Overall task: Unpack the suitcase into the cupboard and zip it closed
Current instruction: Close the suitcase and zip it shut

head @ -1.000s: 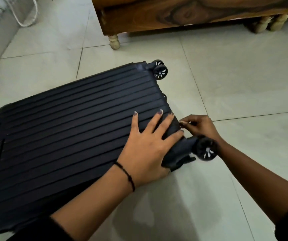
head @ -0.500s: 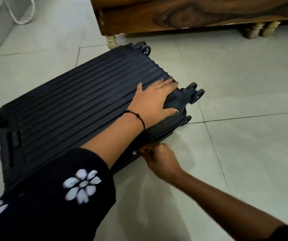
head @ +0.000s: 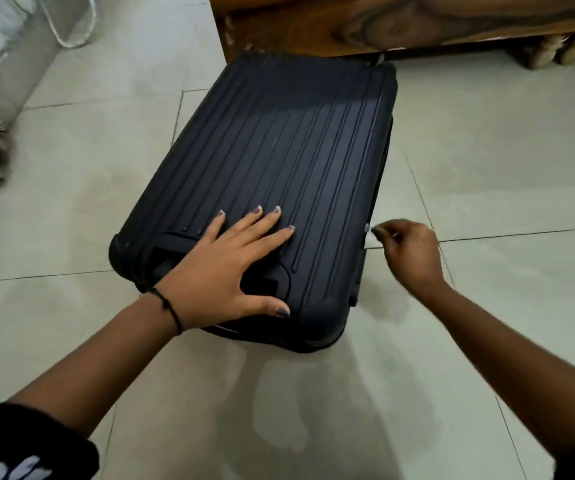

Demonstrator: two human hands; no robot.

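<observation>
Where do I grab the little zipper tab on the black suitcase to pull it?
Pinch the small silvery zipper pull between thumb and fingertip, coming from the right side of the suitcase, where it sticks out of the edge. It is thin and flat, so a pinch fits best. The right hand pinches it there, while the left hand presses flat on the lid.

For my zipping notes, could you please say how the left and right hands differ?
The left hand lies flat, fingers spread, on the suitcase; the right hand curls, pinching the zip pull at its side. The left wrist bears a black thread; the right is bare. Both touch the suitcase.
</observation>
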